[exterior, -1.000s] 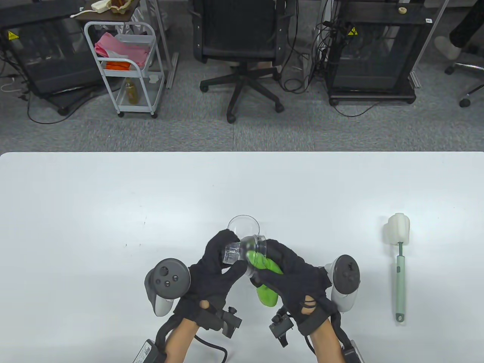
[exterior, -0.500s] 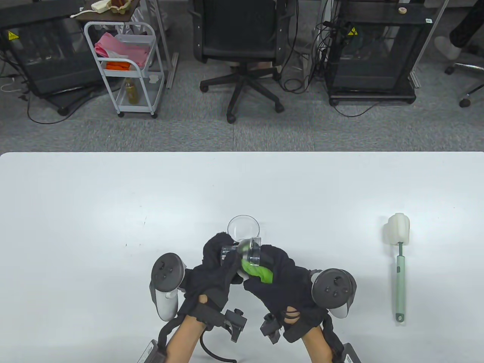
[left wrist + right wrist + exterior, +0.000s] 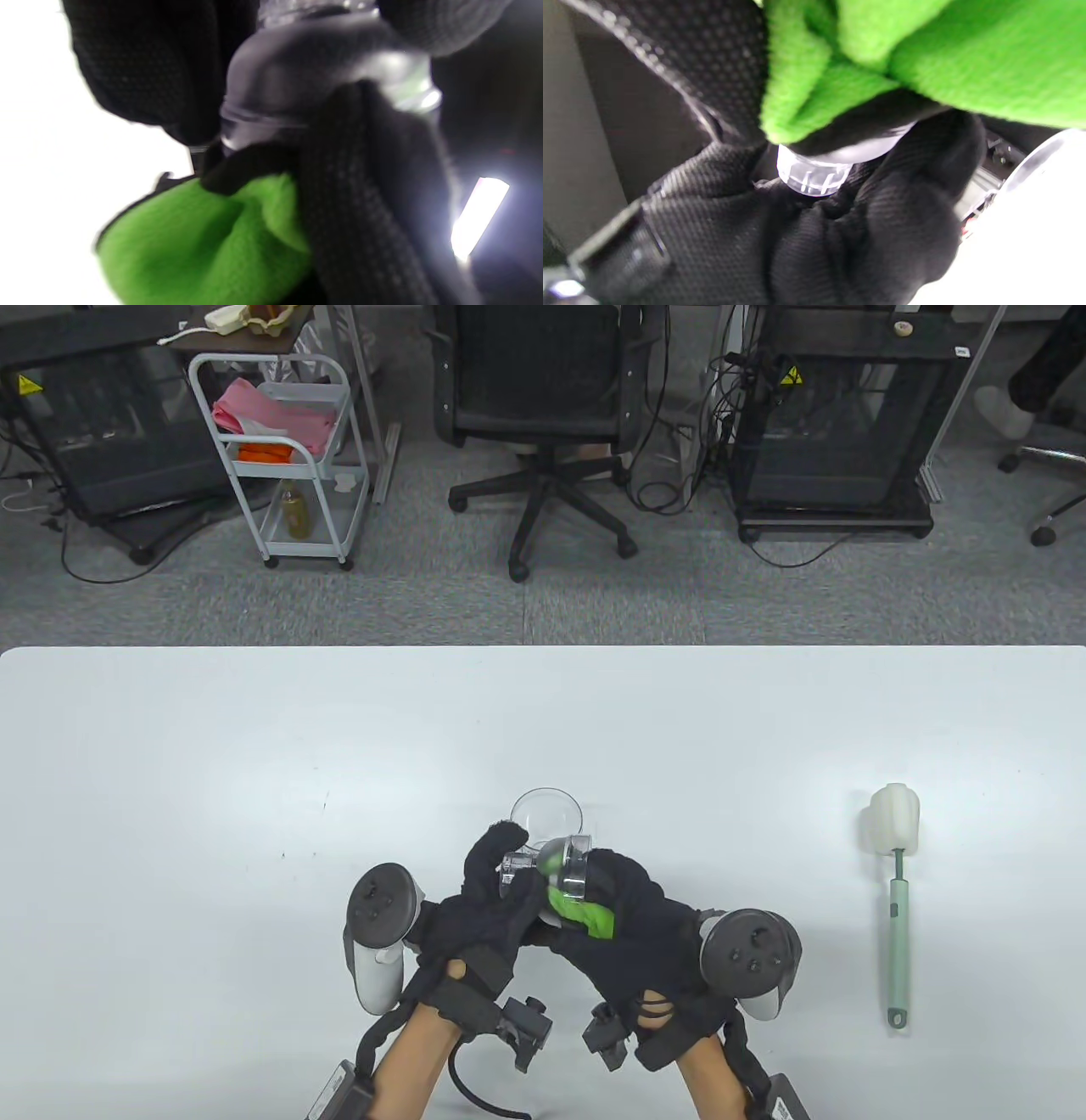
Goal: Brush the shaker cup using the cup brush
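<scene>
My left hand [image 3: 496,891] grips the narrow threaded end of a clear domed shaker lid [image 3: 556,865], held above the table near its front edge. My right hand [image 3: 619,899] holds a green cloth [image 3: 585,914] pressed against the lid's wide end. The lid [image 3: 305,80] and cloth [image 3: 203,245] fill the left wrist view. The right wrist view shows the cloth [image 3: 925,51] and the lid's threaded neck [image 3: 812,176]. The clear shaker cup [image 3: 547,812] stands open on the table just behind my hands. The cup brush [image 3: 898,899], white sponge head and pale green handle, lies untouched at the right.
The white table [image 3: 254,780] reaches to both sides. Beyond its far edge stand an office chair [image 3: 543,398], a white cart [image 3: 280,449] and black equipment racks [image 3: 831,432] on the floor.
My right hand has rolled over so its tracker's dark face points up, and has drawn the green cloth in against the lid. The lid has turned slightly. The cup and brush have not moved.
</scene>
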